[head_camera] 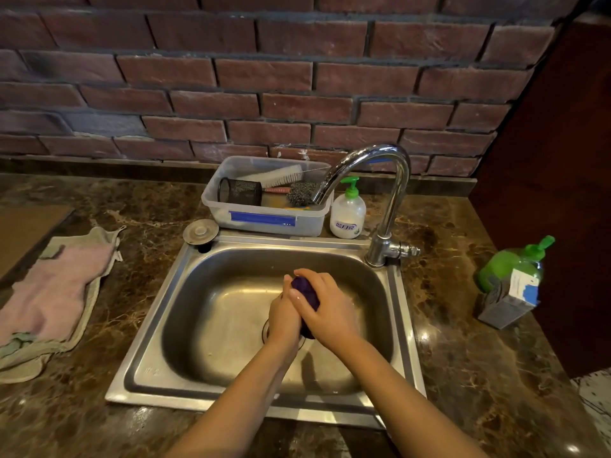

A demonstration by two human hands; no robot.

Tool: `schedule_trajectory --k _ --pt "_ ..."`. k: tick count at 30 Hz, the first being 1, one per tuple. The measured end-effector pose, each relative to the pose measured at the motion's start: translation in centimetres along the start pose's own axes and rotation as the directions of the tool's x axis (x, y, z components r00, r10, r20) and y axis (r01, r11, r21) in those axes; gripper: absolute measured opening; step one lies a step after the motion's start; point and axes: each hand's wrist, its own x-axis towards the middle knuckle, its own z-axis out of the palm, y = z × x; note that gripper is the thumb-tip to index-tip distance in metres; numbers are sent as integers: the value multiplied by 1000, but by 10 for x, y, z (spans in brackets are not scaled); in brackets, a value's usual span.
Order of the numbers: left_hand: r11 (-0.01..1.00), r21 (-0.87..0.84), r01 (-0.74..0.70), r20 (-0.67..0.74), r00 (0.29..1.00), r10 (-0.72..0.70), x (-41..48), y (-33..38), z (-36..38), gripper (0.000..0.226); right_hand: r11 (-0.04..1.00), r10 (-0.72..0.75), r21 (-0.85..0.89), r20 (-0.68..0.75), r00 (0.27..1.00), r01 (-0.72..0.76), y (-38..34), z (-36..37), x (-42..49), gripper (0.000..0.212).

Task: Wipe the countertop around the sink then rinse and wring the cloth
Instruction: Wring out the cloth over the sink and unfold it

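both hands meet over the middle of the stainless steel sink basin (205, 312), squeezing a dark purple cloth (305, 290) bunched into a tight roll between them. right hand (325, 307) has its fingers curled over the top of the roll, and left hand (284, 317) grips it from the left side and below, so only the upper end and a bit of the lower end of the cloth show. the roll hangs above the drain, clear of the basin floor as far as can be told. a curved chrome faucet (380, 180) rises from the sink's back right corner, its spout arching toward the back edge (whether water is running cannot be told). on the mottled brown stone countertop (463, 375), a clear plastic tub (261, 223) of brushes and a steel scourer sits behind the sink, with a white pump bottle with green top (347, 214) just beside it. a pink towel on a beige cloth (56, 292) lies toward the left edge, and a green bottle (506, 262) stands near the right edge.
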Motion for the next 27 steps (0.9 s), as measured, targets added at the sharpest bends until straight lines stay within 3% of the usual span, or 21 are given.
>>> schedule_trajectory --k 2,6,9,16,20,27 --pt "958 284 -40 -135 988 81 9 -4 -5 44 998 56 -40 -2 998 -56 3 2 3 41" --pt "710 700 -78 -220 922 318 11 -12 -9 57 974 223 -51 5 975 -223 14 15 4 43" --pt "562 825 -55 -208 896 392 15 -18 -12 62 939 345 -35 56 937 -343 22 26 4 49" --pt "377 926 -30 -161 871 465 26 -25 -16 61 876 465 27 211 860 -481 30 34 16 44" --pt "379 921 -95 -115 861 496 28 -25 -25 59 825 542 65 196 817 -562 26 43 16 49" --pt "578 773 -263 -70 870 488 17 -24 -22 45 694 695 102 163 700 -712 14 39 27 40"
